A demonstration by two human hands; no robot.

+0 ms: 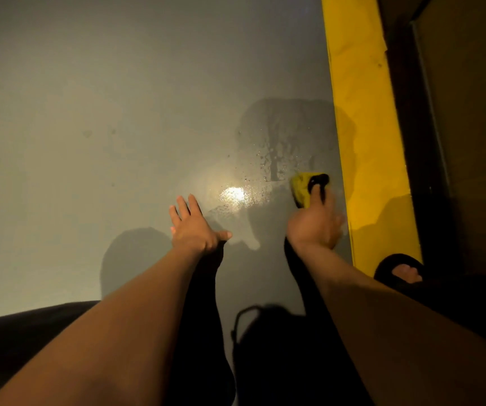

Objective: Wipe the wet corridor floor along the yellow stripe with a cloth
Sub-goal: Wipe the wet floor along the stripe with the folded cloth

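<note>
Your right hand (313, 222) grips crumpled yellow cloth (302, 189) on glossy wet grey floor (118, 112), just beside matte yellow stripe (362, 127). Your left hand (193, 227) flat, fingers spread.

Crumpled yellow cloth (301, 189) on wet grey floor (265, 159), just beside the yellow stripe (362, 142)

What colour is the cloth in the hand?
Yellow, with a black part at its far end. The cloth shows in the head view, held by the right hand.
</note>
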